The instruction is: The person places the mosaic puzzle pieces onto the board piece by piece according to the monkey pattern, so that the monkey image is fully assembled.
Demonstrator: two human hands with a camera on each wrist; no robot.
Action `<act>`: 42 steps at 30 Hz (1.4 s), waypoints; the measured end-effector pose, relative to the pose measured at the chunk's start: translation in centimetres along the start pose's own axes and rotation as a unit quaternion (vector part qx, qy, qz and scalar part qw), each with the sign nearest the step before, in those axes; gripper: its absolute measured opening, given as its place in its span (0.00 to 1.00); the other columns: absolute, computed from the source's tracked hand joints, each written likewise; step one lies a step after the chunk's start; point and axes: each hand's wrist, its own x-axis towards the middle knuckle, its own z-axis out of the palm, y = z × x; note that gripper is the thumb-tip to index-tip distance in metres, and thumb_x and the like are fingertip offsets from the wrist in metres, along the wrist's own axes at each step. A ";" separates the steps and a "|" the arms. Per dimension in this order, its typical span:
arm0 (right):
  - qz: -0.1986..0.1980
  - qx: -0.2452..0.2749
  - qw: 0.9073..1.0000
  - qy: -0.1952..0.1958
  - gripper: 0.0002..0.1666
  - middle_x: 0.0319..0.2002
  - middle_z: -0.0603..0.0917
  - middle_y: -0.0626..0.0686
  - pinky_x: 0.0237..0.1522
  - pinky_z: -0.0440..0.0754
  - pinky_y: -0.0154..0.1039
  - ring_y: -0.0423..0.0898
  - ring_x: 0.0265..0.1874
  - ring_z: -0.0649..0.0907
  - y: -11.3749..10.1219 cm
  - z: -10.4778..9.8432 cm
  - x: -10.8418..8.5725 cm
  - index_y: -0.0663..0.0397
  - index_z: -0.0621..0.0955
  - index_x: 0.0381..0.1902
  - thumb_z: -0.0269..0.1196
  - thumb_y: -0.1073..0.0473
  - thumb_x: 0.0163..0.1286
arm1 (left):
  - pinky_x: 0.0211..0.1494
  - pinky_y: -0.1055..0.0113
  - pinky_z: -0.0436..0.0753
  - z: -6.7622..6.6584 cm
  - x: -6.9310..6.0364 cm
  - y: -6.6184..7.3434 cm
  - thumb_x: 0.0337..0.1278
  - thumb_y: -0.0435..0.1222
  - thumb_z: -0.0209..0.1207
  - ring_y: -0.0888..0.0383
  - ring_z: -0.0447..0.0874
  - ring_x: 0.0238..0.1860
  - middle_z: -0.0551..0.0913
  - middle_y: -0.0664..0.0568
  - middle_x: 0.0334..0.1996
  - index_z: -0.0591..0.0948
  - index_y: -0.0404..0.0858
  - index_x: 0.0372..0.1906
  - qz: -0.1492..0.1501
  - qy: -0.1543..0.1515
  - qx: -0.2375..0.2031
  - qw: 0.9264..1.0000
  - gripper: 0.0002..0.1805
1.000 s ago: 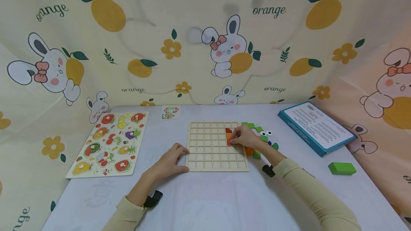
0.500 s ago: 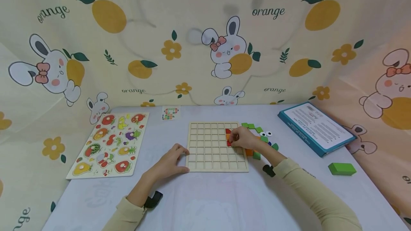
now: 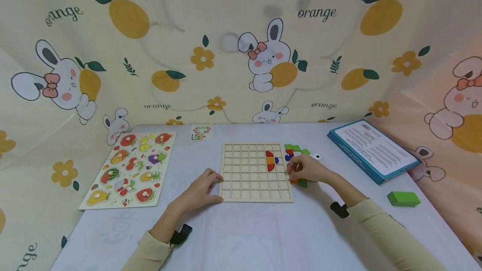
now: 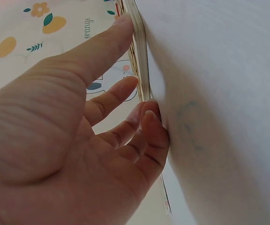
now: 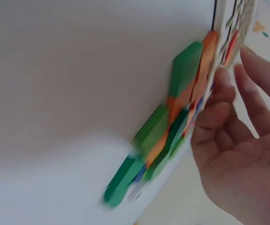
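Left hand (image 3: 199, 189): fingers apart, touching left edge of grid board (image 3: 244, 183). Right hand (image 3: 310, 168): fingers apart, near coloured blocks (image 3: 296, 148) beside right edge.

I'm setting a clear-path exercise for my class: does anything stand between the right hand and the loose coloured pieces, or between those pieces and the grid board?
Nothing visible does. The right hand is at the loose coloured pieces, hiding some of them, and they lie beside the grid board's right edge.

Fruit board (image 3: 129, 175) left of grid board (image 3: 244, 179), box (image 3: 376, 149) right
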 end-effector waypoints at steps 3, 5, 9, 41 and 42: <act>0.015 0.006 1.000 -0.005 0.08 0.27 0.77 0.49 0.30 0.72 0.33 0.46 0.30 0.74 0.8 -0.7 -2.3 0.62 0.84 0.38 0.70 0.66 0.62 | 0.49 0.59 0.74 0.0 0.0 0.1 0.49 0.41 0.75 0.58 0.69 0.43 0.71 0.51 0.49 0.77 0.38 0.57 0.002 0.000 0.002 1.000 0.30; 0.022 0.018 1.000 -0.006 0.10 0.27 0.77 0.50 0.30 0.72 0.32 0.46 0.30 0.75 1.2 -1.0 -3.7 0.64 0.84 0.41 0.70 0.67 0.62 | 0.49 0.59 0.74 0.0 0.0 0.2 0.49 0.41 0.75 0.57 0.70 0.43 0.71 0.51 0.50 0.77 0.38 0.57 0.003 -0.001 0.000 1.000 0.30; 0.034 0.026 0.999 0.018 0.14 0.29 0.78 0.51 0.29 0.70 0.32 0.46 0.30 0.74 1.6 -0.6 -5.2 0.67 0.85 0.45 0.70 0.67 0.62 | 0.50 0.58 0.74 -0.1 0.0 0.3 0.49 0.40 0.75 0.55 0.70 0.44 0.71 0.50 0.50 0.77 0.37 0.56 0.004 -0.001 -0.004 1.000 0.30; 0.084 0.012 0.989 0.123 0.09 0.34 0.81 0.52 0.36 0.75 0.34 0.49 0.35 0.76 0.7 1.5 -4.5 0.62 0.83 0.39 0.70 0.69 0.61 | 0.51 0.57 0.74 -0.1 0.0 0.4 0.49 0.40 0.75 0.55 0.71 0.45 0.71 0.50 0.50 0.77 0.37 0.58 -0.009 -0.001 -0.003 1.000 0.30; 0.076 0.022 0.989 0.121 0.09 0.34 0.81 0.53 0.36 0.76 0.33 0.49 0.35 0.76 0.8 1.5 -4.2 0.64 0.84 0.41 0.70 0.69 0.62 | 0.51 0.58 0.74 -0.1 0.0 0.4 0.49 0.40 0.75 0.56 0.70 0.44 0.71 0.50 0.50 0.76 0.37 0.58 -0.011 -0.001 -0.003 1.000 0.30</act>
